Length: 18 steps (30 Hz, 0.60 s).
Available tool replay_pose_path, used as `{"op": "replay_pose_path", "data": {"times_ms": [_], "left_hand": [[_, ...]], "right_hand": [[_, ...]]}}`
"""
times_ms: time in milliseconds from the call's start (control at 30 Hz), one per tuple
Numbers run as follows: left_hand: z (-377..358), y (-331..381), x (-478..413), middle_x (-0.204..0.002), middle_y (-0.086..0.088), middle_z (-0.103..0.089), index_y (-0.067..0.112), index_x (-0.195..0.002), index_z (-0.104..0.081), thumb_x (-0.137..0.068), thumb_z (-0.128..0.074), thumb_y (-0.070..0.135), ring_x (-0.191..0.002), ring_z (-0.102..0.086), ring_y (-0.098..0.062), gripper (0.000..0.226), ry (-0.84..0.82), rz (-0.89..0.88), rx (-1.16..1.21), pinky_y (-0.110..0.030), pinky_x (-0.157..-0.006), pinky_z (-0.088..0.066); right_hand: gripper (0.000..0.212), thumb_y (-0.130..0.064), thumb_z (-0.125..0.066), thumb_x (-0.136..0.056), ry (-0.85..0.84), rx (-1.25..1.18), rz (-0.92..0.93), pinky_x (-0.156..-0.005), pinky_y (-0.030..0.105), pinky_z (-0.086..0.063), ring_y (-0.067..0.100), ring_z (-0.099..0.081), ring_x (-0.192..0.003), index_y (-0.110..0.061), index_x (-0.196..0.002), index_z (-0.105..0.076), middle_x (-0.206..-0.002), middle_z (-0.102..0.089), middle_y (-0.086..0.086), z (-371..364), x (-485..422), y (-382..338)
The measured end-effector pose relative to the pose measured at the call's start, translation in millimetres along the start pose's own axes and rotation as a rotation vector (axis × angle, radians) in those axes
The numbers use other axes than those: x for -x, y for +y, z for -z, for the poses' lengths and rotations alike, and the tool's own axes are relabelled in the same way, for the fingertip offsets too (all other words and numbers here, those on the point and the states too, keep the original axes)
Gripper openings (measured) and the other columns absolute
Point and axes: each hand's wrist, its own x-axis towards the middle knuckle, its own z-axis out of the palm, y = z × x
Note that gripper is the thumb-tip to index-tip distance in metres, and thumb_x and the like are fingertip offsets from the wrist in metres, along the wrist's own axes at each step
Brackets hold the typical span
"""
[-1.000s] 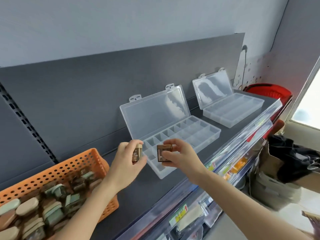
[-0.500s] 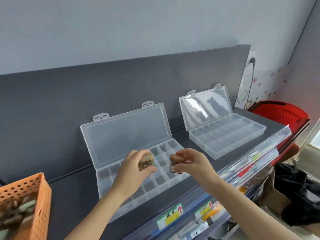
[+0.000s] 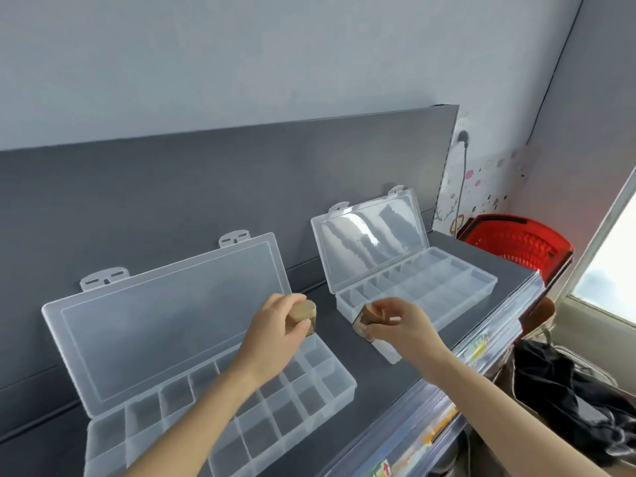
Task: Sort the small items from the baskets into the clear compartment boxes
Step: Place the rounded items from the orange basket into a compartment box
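— Your left hand (image 3: 275,333) has its fingers and thumb curled round a small tan block (image 3: 304,311), held above the right end of the nearer compartment box (image 3: 311,402). Your right hand (image 3: 401,327) pinches a small brown block (image 3: 365,321) over the near left corner of the farther compartment box (image 3: 451,287).

— So how much is sorted?

— By the look of it, nothing yet. Every compartment you can see in both boxes shows empty, so I'd judge you are at the very start, with these two blocks first to go in. The only basket in view is a red basket (image 3: 516,242) at the far right, and its contents are hidden.

— Room to move?

— Both lids stand open against the grey back panel (image 3: 206,187), so come down from above. A bare strip of shelf (image 3: 373,385) separates the boxes. The farther box sits near the shelf's front edge (image 3: 481,342), so take care not to nudge it outward.
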Motion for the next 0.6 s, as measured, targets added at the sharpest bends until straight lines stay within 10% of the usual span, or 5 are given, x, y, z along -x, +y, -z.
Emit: {"op": "replay_pose_path", "data": {"times_ms": [400,600], "left_hand": [[-61.9,8.3,-73.0,-0.096,0.014,-0.063,0.027,-0.101,-0.063,-0.080,-0.065,0.013,-0.087,-0.058,-0.006,0.025,0.055,0.093,-0.013,-0.017,-0.077,-0.046],[-97.5,20.7,-105.0,-0.109,0.009,-0.057,0.028,-0.125,-0.059,-0.086,-0.065,0.024,-0.097,-0.054,-0.009,0.039,0.114,0.197,-0.110,-0.016,-0.080,-0.036]], "right_hand": [[0.042,-0.014,-0.067,-0.083,-0.092,0.150,0.160,-0.060,0.019,-0.048,0.015,-0.062,-0.086,-0.032,-0.119,-0.056,-0.093,-0.059,-0.009,41.6,-120.2,11.2],[0.043,-0.017,-0.069,-0.081,-0.229,0.278,0.267,-0.072,0.025,-0.051,0.018,-0.063,-0.089,-0.027,-0.122,-0.057,-0.094,-0.062,-0.003,54.1,-169.7,17.2]]}}
